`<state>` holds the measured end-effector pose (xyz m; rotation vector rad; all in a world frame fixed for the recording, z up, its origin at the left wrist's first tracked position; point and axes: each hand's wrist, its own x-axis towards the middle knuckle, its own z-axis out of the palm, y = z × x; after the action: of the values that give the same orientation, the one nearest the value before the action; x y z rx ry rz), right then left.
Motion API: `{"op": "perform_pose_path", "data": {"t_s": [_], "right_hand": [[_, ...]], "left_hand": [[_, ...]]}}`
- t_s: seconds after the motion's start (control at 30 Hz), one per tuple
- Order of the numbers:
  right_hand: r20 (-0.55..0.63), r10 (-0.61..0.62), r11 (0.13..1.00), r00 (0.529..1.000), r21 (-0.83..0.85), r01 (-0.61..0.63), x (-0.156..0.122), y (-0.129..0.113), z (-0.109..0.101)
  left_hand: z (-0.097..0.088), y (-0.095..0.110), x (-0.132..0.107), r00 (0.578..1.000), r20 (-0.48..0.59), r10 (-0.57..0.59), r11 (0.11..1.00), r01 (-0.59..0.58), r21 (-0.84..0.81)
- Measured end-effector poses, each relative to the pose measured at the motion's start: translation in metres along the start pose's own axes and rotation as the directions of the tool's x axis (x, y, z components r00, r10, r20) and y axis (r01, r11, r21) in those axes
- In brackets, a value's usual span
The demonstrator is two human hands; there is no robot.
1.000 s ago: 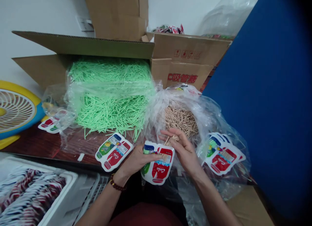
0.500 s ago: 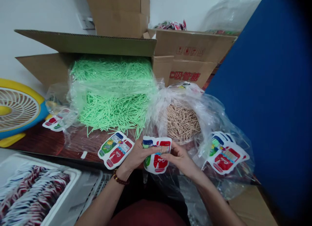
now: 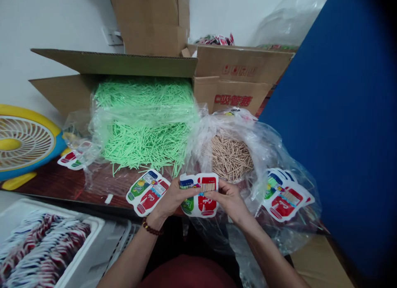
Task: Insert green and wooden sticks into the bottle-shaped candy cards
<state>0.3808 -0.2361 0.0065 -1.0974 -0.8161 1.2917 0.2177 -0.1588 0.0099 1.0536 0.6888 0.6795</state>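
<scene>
Glossy printed bottle-shaped plastic pouch (image 3: 201, 203) was pinched at both sides by the left hand (image 3: 170, 199) and right hand (image 3: 229, 199); it was judged light, floppy, slippery.

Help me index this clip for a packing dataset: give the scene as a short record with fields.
left hand: holds the left side of a bottle-shaped printed plastic pouch
right hand: pinches the same pouch's right side
behind hands: clear bag of tan wooden sticks
behind left: brown cardboard box holding green plastic sticks in clear wrap
on table: spare printed pouch left of the hands; pile of pouches in clear plastic at right
lower left: white tray of striped packs
far left: yellow and blue fan
</scene>
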Motion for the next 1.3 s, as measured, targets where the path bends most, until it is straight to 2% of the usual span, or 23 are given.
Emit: {"op": "perform_pose_path", "data": {"t_s": [0.13,0.33,0.47,0.57,0.7,0.8,0.9,1.0,1.07,1.17,1.23,1.3], "right_hand": [[-0.02,-0.037,0.999,0.999,-0.002,0.037,-0.002,0.001,0.0],[-0.047,-0.077,0.995,0.996,-0.066,0.073,-0.009,0.003,-0.007],[-0.025,-0.046,0.998,0.999,-0.034,0.045,-0.01,0.001,-0.013],[-0.054,-0.054,0.999,0.997,-0.004,0.054,-0.01,0.001,-0.015],[-0.123,-0.12,0.992,0.985,-0.059,0.114,-0.011,-0.001,-0.016],[-0.069,-0.13,0.991,0.989,-0.041,0.127,-0.012,-0.006,-0.015],[0.003,-0.076,0.997,0.997,0.019,0.076,-0.012,-0.01,-0.013],[-0.081,-0.076,0.997,0.994,0.016,0.077,-0.011,-0.008,-0.01],[-0.16,-0.11,0.994,0.981,0.002,0.111,-0.012,-0.006,-0.009],[-0.244,-0.195,0.981,0.95,-0.073,0.182,-0.021,-0.008,-0.018],[-0.283,-0.304,0.946,0.91,-0.206,0.252,-0.032,-0.014,-0.031],[-0.347,-0.411,0.895,0.843,-0.331,0.3,-0.045,-0.023,-0.05]], "left_hand": [[0.004,-0.001,0.0,1.0,-0.017,-0.008,1.0,0.008,-0.016],[0.012,0.002,0.0,0.999,0.019,0.029,1.0,-0.029,0.004],[0.014,0.003,0.0,0.999,0.014,0.032,0.999,-0.033,0.033],[0.015,0.001,0.0,0.998,0.021,0.056,0.996,-0.057,0.075],[0.017,0.0,0.001,0.996,0.027,0.089,0.99,-0.091,0.111],[0.02,0.003,0.0,0.995,0.032,0.089,0.985,-0.093,0.142],[0.023,0.006,-0.001,0.994,0.063,0.091,0.971,-0.102,0.216],[0.025,0.006,-0.002,0.989,0.038,0.146,0.939,-0.15,0.311],[0.026,0.004,-0.001,0.983,0.012,0.181,0.923,-0.175,0.342],[0.025,-0.001,-0.001,0.987,0.033,0.159,0.925,-0.161,0.345],[0.023,-0.003,-0.001,0.981,0.051,0.189,0.9,-0.194,0.391],[0.023,-0.005,-0.001,0.97,0.074,0.23,0.863,-0.238,0.446]]}}
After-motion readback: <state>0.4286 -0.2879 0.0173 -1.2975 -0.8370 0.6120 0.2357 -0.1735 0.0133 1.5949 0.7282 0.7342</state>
